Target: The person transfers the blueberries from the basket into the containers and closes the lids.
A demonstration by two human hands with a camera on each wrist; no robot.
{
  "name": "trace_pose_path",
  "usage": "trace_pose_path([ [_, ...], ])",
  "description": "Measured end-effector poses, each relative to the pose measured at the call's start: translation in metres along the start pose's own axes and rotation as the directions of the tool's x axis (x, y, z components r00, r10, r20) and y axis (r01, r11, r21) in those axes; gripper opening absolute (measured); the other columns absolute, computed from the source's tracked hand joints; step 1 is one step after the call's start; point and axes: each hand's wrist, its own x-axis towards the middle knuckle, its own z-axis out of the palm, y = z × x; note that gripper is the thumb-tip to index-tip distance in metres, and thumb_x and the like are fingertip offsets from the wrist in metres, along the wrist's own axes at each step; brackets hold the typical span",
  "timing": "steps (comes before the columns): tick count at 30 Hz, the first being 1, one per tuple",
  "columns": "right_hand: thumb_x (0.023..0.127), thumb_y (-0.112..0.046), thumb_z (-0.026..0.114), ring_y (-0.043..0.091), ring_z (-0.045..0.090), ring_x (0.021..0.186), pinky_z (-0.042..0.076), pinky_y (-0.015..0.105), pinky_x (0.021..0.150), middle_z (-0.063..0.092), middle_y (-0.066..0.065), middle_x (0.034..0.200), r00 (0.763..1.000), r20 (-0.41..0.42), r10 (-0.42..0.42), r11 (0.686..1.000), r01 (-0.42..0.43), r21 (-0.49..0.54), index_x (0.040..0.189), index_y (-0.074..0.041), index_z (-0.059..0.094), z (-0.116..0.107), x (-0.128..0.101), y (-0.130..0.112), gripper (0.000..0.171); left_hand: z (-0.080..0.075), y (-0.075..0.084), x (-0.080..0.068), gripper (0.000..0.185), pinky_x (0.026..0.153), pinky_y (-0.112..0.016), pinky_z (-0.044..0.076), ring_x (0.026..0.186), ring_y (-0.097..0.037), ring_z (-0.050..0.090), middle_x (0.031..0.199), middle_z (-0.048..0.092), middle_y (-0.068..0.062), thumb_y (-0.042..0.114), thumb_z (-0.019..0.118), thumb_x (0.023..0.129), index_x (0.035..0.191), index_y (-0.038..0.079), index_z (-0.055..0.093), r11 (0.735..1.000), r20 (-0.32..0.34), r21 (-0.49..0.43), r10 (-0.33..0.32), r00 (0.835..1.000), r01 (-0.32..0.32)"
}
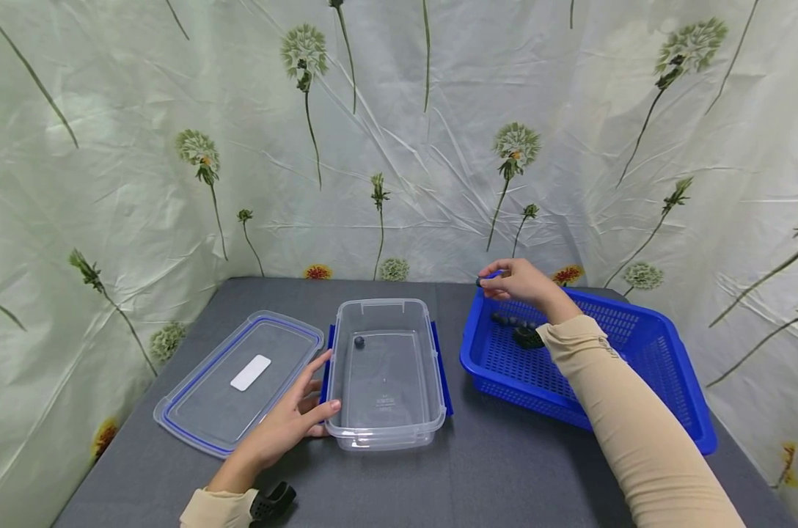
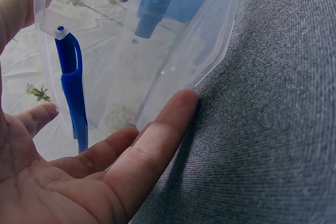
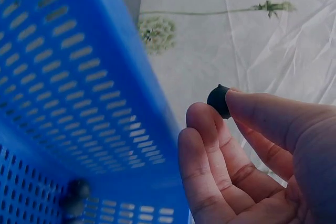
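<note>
A clear plastic box (image 1: 386,433) with blue side clips stands in the middle of the grey table, with one small dark ball (image 1: 359,342) inside. My left hand (image 1: 293,419) rests with straight fingers against the box's near left corner (image 2: 173,77). My right hand (image 1: 516,281) hovers over the far left corner of a blue slotted basket (image 1: 643,345) and pinches a small dark ball (image 3: 219,99) between thumb and fingertips. Several more dark balls (image 1: 510,321) lie in the basket (image 3: 68,77).
The box's clear lid (image 1: 240,378) with a blue seal and white label lies flat to the left of the box. A flower-printed sheet (image 1: 399,132) walls in the table on three sides. The grey table (image 1: 504,469) runs on in front of the box.
</note>
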Motion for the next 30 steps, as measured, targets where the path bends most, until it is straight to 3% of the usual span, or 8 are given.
trace_pose_path([
  [6,0.108,-0.019,0.067,0.023,0.074,0.103,0.062,0.029,0.088,0.078,0.015,0.112,1.000,0.001,-0.026,1.000,0.026,-0.012,0.139,0.004,0.064,0.006,0.002,-0.012,0.038,0.000,0.001,0.001,0.083,0.089,-0.052,0.065,0.141,-0.053,0.053,0.165,0.031,-0.036,0.022,0.068,0.106,0.170,0.041,0.019,1.000,-0.006,0.006,-0.007,1.000,0.007],
  [11,0.107,-0.016,0.067,0.014,0.074,0.092,0.063,0.039,0.096,0.078,0.009,0.105,0.998,0.011,-0.057,0.998,0.057,-0.004,0.138,0.007,0.064,0.012,0.004,-0.019,0.038,0.001,0.001,0.001,0.084,0.089,-0.052,0.065,0.142,-0.053,0.052,0.165,0.031,-0.036,0.021,0.069,0.106,0.170,0.041,0.019,1.000,-0.005,-0.001,-0.007,1.000,0.007],
  [15,0.107,-0.015,0.067,0.006,0.072,0.086,0.063,0.036,0.095,0.078,0.010,0.106,0.997,0.027,-0.073,0.997,0.073,-0.005,0.138,0.007,0.063,0.020,0.006,-0.024,0.038,0.001,-0.001,0.001,0.084,0.089,-0.053,0.065,0.142,-0.054,0.052,0.165,0.030,-0.037,0.020,0.068,0.106,0.170,0.040,0.018,1.000,0.000,-0.008,-0.004,1.000,0.004],
  [21,0.106,-0.011,0.067,0.006,0.073,0.083,0.063,0.026,0.085,0.079,0.009,0.101,0.994,0.036,-0.102,0.995,0.101,0.019,0.135,0.009,0.064,0.033,0.012,-0.030,0.036,0.000,-0.001,0.000,0.083,0.090,-0.054,0.065,0.141,-0.054,0.052,0.166,0.030,-0.036,0.022,0.068,0.106,0.170,0.041,0.019,1.000,-0.011,0.009,-0.003,1.000,0.003],
  [27,0.106,-0.013,0.068,0.007,0.073,0.085,0.063,0.033,0.092,0.079,0.018,0.110,0.994,0.051,-0.099,0.995,0.098,0.019,0.135,0.006,0.066,0.047,0.018,-0.036,0.034,-0.001,-0.001,0.000,0.083,0.090,-0.054,0.065,0.142,-0.054,0.051,0.166,0.029,-0.036,0.022,0.068,0.106,0.170,0.041,0.018,1.000,-0.009,0.002,-0.004,1.000,0.004],
  [30,0.106,-0.013,0.068,0.007,0.073,0.085,0.063,0.037,0.094,0.080,0.016,0.109,0.993,0.064,-0.097,0.995,0.096,0.028,0.136,0.006,0.066,0.055,0.020,-0.039,0.035,-0.001,-0.001,0.000,0.083,0.089,-0.053,0.065,0.142,-0.055,0.051,0.166,0.029,-0.036,0.022,0.068,0.106,0.170,0.041,0.018,1.000,-0.007,0.000,-0.001,1.000,0.001],
])
